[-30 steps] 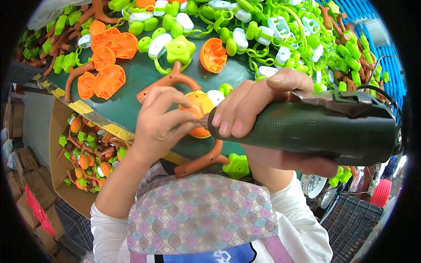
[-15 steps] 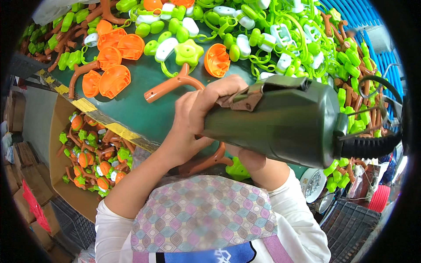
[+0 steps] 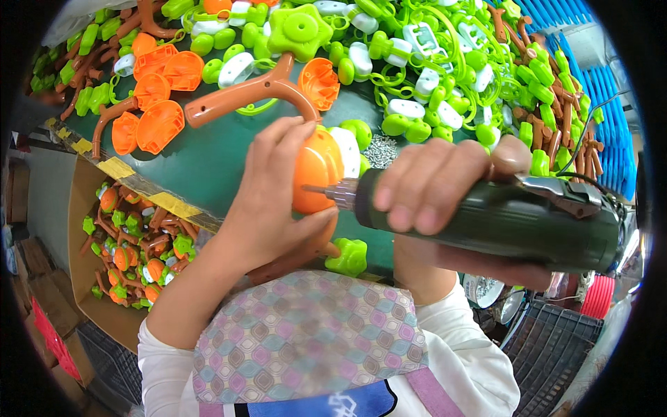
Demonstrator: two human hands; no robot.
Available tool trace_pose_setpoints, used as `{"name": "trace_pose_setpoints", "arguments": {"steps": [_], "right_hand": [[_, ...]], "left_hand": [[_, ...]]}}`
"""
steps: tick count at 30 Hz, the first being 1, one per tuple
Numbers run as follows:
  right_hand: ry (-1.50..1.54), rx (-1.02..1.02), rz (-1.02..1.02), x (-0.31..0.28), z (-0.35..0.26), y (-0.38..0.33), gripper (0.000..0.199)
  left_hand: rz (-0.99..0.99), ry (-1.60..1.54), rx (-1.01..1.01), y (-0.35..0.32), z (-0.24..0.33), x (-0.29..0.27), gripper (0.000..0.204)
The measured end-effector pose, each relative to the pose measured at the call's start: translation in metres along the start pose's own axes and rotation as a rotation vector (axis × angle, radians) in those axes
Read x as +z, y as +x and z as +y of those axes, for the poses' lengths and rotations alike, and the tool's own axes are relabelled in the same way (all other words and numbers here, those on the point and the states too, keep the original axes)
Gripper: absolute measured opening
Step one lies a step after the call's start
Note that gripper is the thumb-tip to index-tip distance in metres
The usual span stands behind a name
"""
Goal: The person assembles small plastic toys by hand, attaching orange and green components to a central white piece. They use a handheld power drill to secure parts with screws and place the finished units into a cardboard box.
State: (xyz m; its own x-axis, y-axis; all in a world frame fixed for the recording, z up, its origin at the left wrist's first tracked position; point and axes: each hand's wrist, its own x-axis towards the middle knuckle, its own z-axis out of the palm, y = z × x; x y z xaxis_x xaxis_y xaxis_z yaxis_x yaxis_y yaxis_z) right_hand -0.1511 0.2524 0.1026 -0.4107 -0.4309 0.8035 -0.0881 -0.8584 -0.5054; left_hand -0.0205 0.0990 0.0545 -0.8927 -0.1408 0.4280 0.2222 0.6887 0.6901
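My left hand (image 3: 260, 191) is closed around a toy with a rounded orange plastic shell (image 3: 314, 163) and brown branch-like arms (image 3: 236, 97). One arm carries a green star knob (image 3: 300, 31) at the far side; another green knob (image 3: 347, 257) shows at the near side. A white-and-green part (image 3: 345, 146) sits against the shell's right side. My right hand (image 3: 445, 181) grips a dark green electric screwdriver (image 3: 521, 226), held nearly level. Its bit reaches the orange shell; whether it sits in a screw hole I cannot tell.
Loose screws (image 3: 381, 151) lie on the green table (image 3: 201, 156) beyond the screwdriver. Orange shells (image 3: 161, 126), green-and-white parts (image 3: 417, 90) and brown branches are heaped at the back. A cardboard box (image 3: 87, 278) of similar toys stands left; a black crate (image 3: 549, 354) is at lower right.
The screwdriver has swung down and right, bringing its bit to the orange shell. My right hand now shows on its body. The branch and star knob have risen toward the camera.
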Motion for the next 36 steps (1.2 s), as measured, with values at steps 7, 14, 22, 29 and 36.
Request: {"name": "trace_pose_setpoints", "arguments": {"steps": [7,14,22,29,36], "right_hand": [[-0.192,0.124,0.177,-0.031,-0.019,-0.035,0.102],[-0.358,0.217,0.214,-0.058,0.008,-0.091,0.107],[-0.177,0.066,0.219,-0.028,0.004,-0.049,0.110],[0.033,-0.004,0.122,-0.001,0.041,-0.024,0.115],[0.030,0.161,0.199,0.043,0.042,0.003,0.117]], "left_hand": [[0.170,-0.307,-0.424,-0.041,-0.033,-0.016,0.090],[0.098,-0.034,-0.310,-0.065,-0.052,0.002,0.093],[-0.013,0.304,0.001,-0.038,-0.019,-0.002,0.043],[0.112,0.205,-0.009,-0.026,-0.017,-0.018,0.023],[0.196,0.356,-0.006,-0.035,-0.027,-0.031,0.021]]}}
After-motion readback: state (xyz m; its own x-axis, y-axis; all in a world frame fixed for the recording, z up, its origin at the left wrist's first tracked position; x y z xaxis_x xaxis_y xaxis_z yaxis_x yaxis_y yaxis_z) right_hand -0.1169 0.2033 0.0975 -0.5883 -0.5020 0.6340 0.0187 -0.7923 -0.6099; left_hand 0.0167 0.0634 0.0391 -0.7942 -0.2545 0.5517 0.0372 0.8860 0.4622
